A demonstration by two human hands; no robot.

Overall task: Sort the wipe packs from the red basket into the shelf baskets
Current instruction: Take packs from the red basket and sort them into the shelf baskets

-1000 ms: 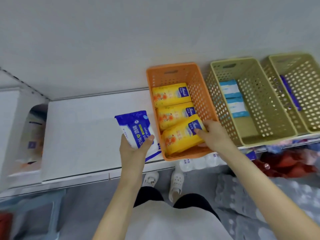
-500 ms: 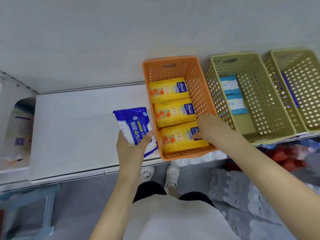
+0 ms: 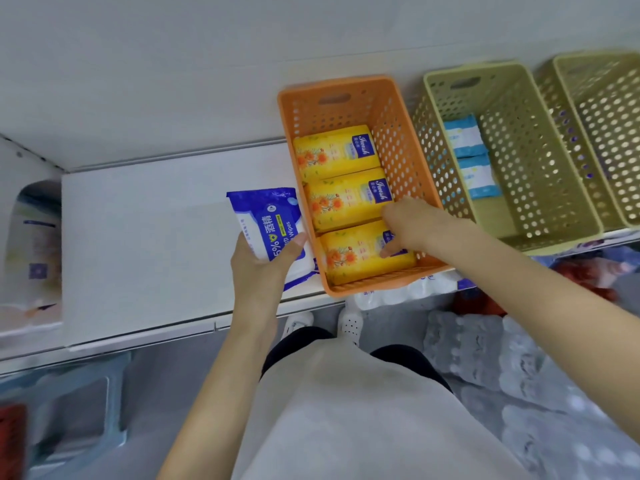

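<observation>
My left hand grips a blue and white wipe pack over the white shelf, just left of the orange basket. Three yellow wipe packs lie flat in a row inside that basket. My right hand reaches into it, fingers curled on the right end of the nearest yellow pack, which rests on the basket floor. A sliver of the red basket shows at the bottom left edge.
A green basket right of the orange one holds two light-blue packs. A second green basket stands further right. The white shelf stretches left. A lower shelf holds white and red goods; my shoes show below.
My right hand lowered the tilted yellow pack until it lay flat at the front of the orange basket. My left hand kept the blue pack beside the basket.
</observation>
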